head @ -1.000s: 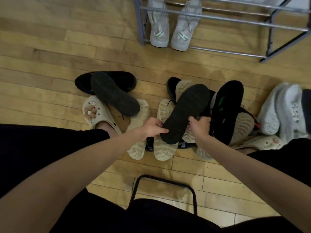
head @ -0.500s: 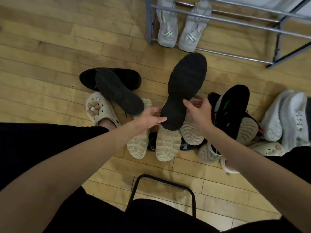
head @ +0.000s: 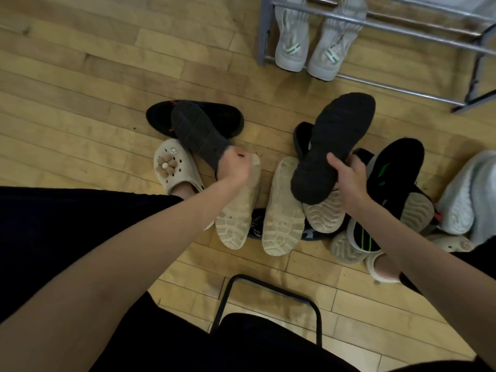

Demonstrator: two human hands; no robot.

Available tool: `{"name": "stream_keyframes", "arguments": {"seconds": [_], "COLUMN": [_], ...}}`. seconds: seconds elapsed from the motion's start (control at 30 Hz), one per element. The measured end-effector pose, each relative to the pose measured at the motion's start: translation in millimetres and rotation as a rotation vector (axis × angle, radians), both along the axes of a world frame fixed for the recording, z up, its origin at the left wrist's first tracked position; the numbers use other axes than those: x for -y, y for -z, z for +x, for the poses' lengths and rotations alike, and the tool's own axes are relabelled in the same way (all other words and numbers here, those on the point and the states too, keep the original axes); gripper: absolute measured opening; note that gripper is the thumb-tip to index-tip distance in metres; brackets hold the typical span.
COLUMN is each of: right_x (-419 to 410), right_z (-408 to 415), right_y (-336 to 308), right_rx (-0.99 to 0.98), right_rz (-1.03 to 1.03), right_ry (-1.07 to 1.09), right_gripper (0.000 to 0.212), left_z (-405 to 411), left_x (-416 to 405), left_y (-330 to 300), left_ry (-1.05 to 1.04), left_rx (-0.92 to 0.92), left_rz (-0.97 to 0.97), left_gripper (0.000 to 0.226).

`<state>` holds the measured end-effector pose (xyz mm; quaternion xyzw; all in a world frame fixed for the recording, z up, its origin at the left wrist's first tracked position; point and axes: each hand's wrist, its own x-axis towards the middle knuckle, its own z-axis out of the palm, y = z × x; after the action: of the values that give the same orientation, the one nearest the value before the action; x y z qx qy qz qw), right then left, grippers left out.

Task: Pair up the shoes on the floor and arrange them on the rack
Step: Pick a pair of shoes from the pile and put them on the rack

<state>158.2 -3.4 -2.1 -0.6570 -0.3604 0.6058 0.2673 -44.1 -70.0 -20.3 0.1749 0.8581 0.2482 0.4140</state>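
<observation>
Gripping a black shoe point(head: 335, 146) by its heel end, the right hand point(head: 349, 178) has thumb over the sole & fingers curled round the far edge; shoe is lifted above the pile, sole up, toe pointing toward the rack point(head: 402, 26). Sole is matte black rubber w/ a fine ridged tread, long oval shape.

Left hand point(head: 234, 169) is at the heel of a second black shoe point(head: 200, 134), also sole up w/ blocky square lugs; blurred, so can't tell if it grips or only touches. That shoe lies across a black slipper point(head: 228, 115) w/ a soft fuzzy upper.

Between the hands: two cream soles point(head: 281, 210), worn, chunky tread, side by side on the pale wood-plank floor point(head: 80, 89). Cream perforated clog point(head: 174, 167) w/ a flower charm sits left.

Rack is grey metal tubing; a pair of pale grey sneakers point(head: 314, 41) w/ green-striped heels sits on its low rails.
</observation>
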Motion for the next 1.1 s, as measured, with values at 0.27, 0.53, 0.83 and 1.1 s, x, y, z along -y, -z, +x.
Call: {"name": "stream_keyframes", "arguments": {"seconds": [0.27,0.53,0.83,1.1], "right_x": [-5.4,0.3,-4.3,-5.3], "right_z": [23.0,19.7,22.2,33.0], "right_y": [3.0,7.8,4.5,3.8], "right_rx": [0.103,0.1,0.149,0.196], "right_rz": [0.072,0.029,0.08,0.179], "right_ry": [-0.011,0.078,0.075,0.042], "right_gripper": [0.037,0.036,0.033,0.021], "left_z": [-40.4,-41.0,-19.8,-14.0], "left_x": [-2.7,-2.0,-25.3,-39.8], "left_y": [28.3,31.4,18.7,17.3], "left_ry": [-0.289,-0.352,-0.072,0.103], "left_rx": [0.208,0.286,0.111,0.104], "left_rz": [-0.225,-0.089,0.068,0.079], "left_gripper": [0.127,0.105,0.087,0.086]}}
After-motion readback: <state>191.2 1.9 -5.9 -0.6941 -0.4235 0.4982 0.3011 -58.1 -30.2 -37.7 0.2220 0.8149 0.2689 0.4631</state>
